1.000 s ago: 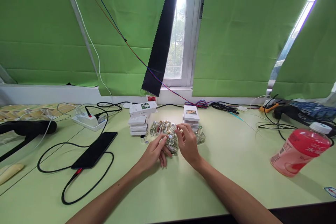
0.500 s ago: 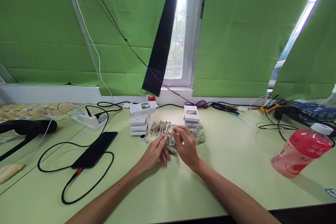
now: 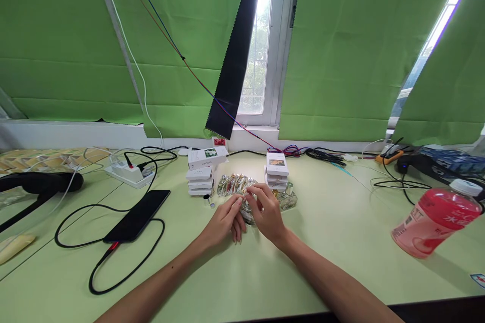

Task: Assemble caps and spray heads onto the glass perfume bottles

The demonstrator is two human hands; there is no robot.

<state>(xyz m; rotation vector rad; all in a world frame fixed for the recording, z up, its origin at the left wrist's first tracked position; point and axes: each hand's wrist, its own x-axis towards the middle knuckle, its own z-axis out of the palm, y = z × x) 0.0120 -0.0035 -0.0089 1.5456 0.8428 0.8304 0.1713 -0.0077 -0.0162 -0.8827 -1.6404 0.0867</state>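
Note:
A small clear glass bottle (image 3: pixel 248 217) with a silvery top, like a perfume bottle, is between my two hands on the table. On its left side, my left hand (image 3: pixel 225 216) has thumb and forefinger closed near the neck, with the other fingers curled low. My right hand (image 3: pixel 267 212) bends over it from the right, thumb and forefinger pinched at the top; what they pinch is hidden. Just beyond stands a row of similar bottles (image 3: pixel 233 185). More bottles (image 3: pixel 288 201) lie right of my right hand. A dark cap (image 3: pixel 206 200) sits left of the row.
White boxes are stacked at left (image 3: pixel 200 181) and right (image 3: pixel 277 169) behind the bottles. A phone (image 3: pixel 138 216) with a black cable lies at left, near a power strip (image 3: pixel 129 174). A pink drink bottle (image 3: pixel 435 219) stands at right. Coiled cables (image 3: pixel 326 156) run along the wall.
My right hand has dipped slightly, its fingertips closer to the bottle's top. My left hand stays nearly still. The view has shifted very slightly.

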